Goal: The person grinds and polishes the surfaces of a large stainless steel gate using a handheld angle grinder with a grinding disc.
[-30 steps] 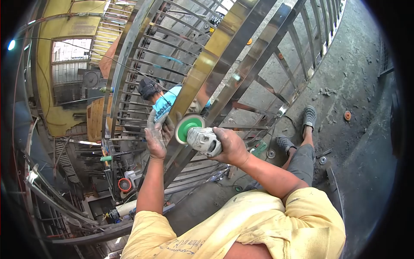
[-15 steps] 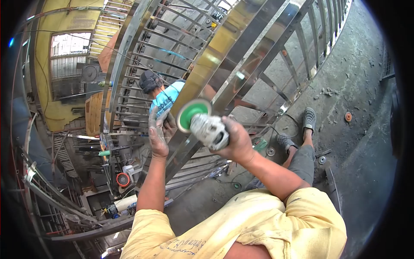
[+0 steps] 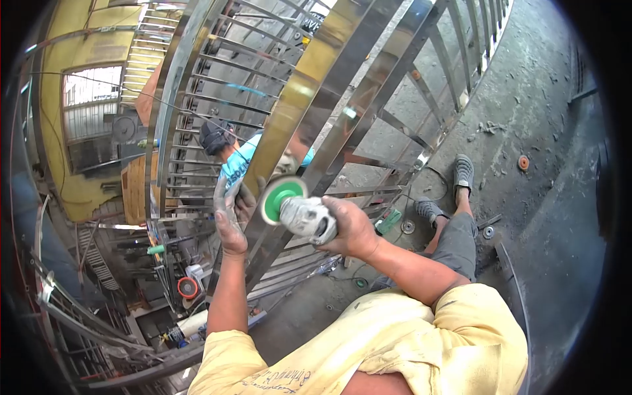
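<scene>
My right hand (image 3: 352, 227) is wrapped round the grey body of an angle grinder (image 3: 308, 218). At the tool's front a green and white disc (image 3: 283, 199) faces a wide, shiny metal bar (image 3: 289, 118); whether they touch cannot be made out. My left hand (image 3: 230, 214), dusty with grey, is raised beside that bar, left of the disc, fingers spread and nothing in it. The bar is part of a long metal frame with many slats and runs diagonally up to the right.
Behind the slats a person in a blue shirt and dark cap (image 3: 218, 138) bends low. An orange disc (image 3: 523, 162) lies on the floor at right. A red-rimmed tool (image 3: 187, 288) and metal strips are at lower left.
The view has shifted, so most things sit a little further left. The grinder and my right hand sit lower and further left in view. My left hand stays spread by the bar.
</scene>
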Available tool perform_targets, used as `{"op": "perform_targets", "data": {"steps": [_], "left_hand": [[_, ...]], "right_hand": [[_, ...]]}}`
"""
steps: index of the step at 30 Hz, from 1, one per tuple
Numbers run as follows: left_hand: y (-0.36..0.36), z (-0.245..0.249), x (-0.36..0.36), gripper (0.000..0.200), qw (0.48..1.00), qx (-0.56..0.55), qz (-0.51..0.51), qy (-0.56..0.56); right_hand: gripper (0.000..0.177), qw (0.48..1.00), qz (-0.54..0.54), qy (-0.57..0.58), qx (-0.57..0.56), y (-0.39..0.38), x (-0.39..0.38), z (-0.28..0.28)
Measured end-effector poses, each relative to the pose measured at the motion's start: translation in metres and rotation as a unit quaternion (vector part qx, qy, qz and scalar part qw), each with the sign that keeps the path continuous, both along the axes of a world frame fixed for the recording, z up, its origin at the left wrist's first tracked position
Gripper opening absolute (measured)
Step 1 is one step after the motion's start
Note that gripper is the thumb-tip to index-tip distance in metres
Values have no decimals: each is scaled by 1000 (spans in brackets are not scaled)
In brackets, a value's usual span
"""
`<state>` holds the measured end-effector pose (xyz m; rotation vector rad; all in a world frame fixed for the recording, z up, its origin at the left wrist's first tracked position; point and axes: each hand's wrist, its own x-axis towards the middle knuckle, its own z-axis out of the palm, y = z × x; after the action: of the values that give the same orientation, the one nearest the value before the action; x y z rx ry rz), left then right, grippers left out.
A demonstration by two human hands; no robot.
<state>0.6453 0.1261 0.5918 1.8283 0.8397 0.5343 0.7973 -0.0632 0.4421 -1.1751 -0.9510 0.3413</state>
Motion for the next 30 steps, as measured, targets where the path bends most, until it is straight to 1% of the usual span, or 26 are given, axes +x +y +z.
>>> {"op": "perform_targets", "data": {"steps": [2,3,4,5,6,7,8,10,11,12,13,14,15,16,17,18,19,20,21,22,23,24,25,26,28,30], "left_hand": [[-3,4,3,92,1000,7,3,23],[-5,5,5,91,999,12,10,30],[-7,3,7,90,999,15,17,39],[-5,2,7,89,999,22,10,44],[-3,2,6,89,998,31,3,49],[-1,2,6,88,998,40,-6,55],[-1,1,7,88,997,47,-6,58],[0,1,8,88,996,65,-9,65],[0,2,10,89,995,69,-8,68],[-1,3,12,90,995,72,-6,73],[-3,5,12,91,994,75,-4,77],[-5,6,11,91,995,62,-5,82],[-4,6,10,92,995,51,-8,84],[-2,5,7,92,995,40,-11,86],[7,-3,-5,94,996,48,6,71],[2,0,1,94,995,54,5,83],[-7,6,9,95,994,59,5,97],[-13,8,14,95,992,62,6,110],[-2,-2,3,84,998,43,-35,34],[-2,-2,5,85,983,127,-49,121],[-2,0,11,86,954,209,-60,205],[-2,2,17,87,912,288,-68,284],[-4,4,22,89,856,362,-73,361],[-7,6,27,89,852,362,-75,370],[-12,10,37,88,845,360,-77,387],[-14,11,38,89,845,366,-66,385]], "right_hand": [[101,994,-1,93,-51,0,17,-11],[102,991,-119,63,4,14,30,-19],[101,987,-128,96,10,15,61,-14],[99,980,-152,128,-33,21,87,-26],[102,955,-148,255,-22,22,114,-15],[99,938,-184,288,-62,24,161,2],[95,935,-164,313,-13,30,167,-2],[98,956,-234,166,-58,30,151,-7],[106,969,-181,167,7,30,130,-11],[111,977,-194,85,36,37,107,-24],[111,986,-112,125,-8,22,81,-13],[108,990,-113,85,14,25,47,-28],[106,990,-119,67,27,20,30,-21],[105,994,-24,102,27,18,11,-34],[106,997,-26,59,31,17,13,-30],[107,999,-27,15,32,15,19,-24],[106,997,-37,41,47,18,31,-19],[109,996,-74,43,32,21,49,-17],[110,989,-97,96,48,24,73,-12],[106,982,-181,58,9,26,112,-3],[99,970,-206,114,-67,19,149,12],[95,953,-224,174,-111,21,191,16],[95,943,-243,186,-134,19,237,17],[95,933,-261,195,-156,17,276,16],[93,946,-207,248,13,23,320,16],[88,950,-251,159,-90,13,315,24]]}}
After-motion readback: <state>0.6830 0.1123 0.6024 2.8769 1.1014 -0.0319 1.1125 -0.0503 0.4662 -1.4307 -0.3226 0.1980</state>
